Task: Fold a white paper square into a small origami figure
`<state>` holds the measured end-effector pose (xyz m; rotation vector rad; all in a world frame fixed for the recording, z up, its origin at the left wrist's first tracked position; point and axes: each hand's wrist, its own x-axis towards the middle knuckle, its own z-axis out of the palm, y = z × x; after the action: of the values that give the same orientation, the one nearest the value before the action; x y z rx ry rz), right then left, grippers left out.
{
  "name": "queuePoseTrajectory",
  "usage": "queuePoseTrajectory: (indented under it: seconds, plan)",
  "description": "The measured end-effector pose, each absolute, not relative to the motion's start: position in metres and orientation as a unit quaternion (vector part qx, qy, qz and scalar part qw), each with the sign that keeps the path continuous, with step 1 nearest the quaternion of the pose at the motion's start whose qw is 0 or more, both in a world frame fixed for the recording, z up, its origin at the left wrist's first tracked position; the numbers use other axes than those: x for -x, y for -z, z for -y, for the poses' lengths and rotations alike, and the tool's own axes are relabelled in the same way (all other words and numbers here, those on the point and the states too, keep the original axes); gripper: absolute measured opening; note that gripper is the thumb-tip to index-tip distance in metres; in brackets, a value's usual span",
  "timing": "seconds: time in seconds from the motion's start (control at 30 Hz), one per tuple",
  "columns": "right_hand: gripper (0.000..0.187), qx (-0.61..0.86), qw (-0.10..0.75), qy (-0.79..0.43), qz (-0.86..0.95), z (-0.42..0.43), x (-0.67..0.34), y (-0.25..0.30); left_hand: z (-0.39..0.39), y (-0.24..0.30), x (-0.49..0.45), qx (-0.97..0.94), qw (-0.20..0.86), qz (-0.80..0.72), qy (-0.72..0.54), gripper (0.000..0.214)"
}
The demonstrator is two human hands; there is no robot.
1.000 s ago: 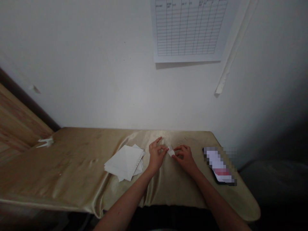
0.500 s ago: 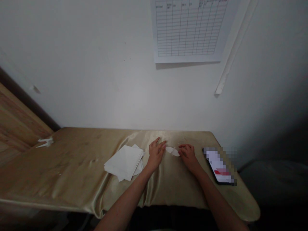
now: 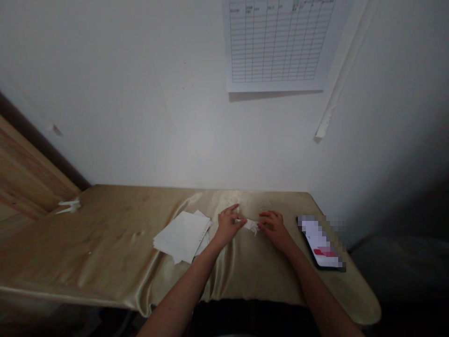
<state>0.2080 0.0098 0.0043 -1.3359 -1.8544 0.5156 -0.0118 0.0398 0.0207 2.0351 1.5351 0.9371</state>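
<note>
A small folded piece of white paper is between my hands, just above or on the gold cloth. My left hand pinches its left end between thumb and forefinger, the other fingers stretched away. At the paper's right end, the fingertips of my right hand are closed on its edge. Left of my left forearm lies a loose stack of white paper sheets, some with a perforated edge.
A phone with a lit screen lies near the right end of the cloth-covered table. White scraps are at the far left, by a wooden panel. A printed table sheet hangs on the wall behind.
The small paper has turned and now shows a creased, narrower shape with a point hanging down. My left thumb has come across onto its left end; my right hand has barely moved.
</note>
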Motion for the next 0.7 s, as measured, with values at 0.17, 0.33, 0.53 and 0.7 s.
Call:
queuePoseTrajectory:
  seconds: [0.17,0.33,0.53,0.7]
  plan:
    - [0.015,0.517,0.405,-0.217,0.722,-0.011,-0.208,-0.004,-0.037,-0.023,0.01,-0.734,0.238,-0.553,-0.313,0.011]
    - [0.016,0.519,0.413,-0.227,0.713,-0.012,-0.209,-0.004,-0.033,-0.028,0.01,-0.743,0.271,-0.547,-0.275,0.014]
    - [0.014,0.52,0.426,-0.236,0.702,-0.012,-0.209,-0.003,-0.032,-0.031,0.009,-0.741,0.272,-0.552,-0.269,0.013]
    - [0.014,0.521,0.423,-0.238,0.702,-0.012,-0.209,-0.003,-0.032,-0.03,0.007,-0.739,0.268,-0.557,-0.269,0.01]
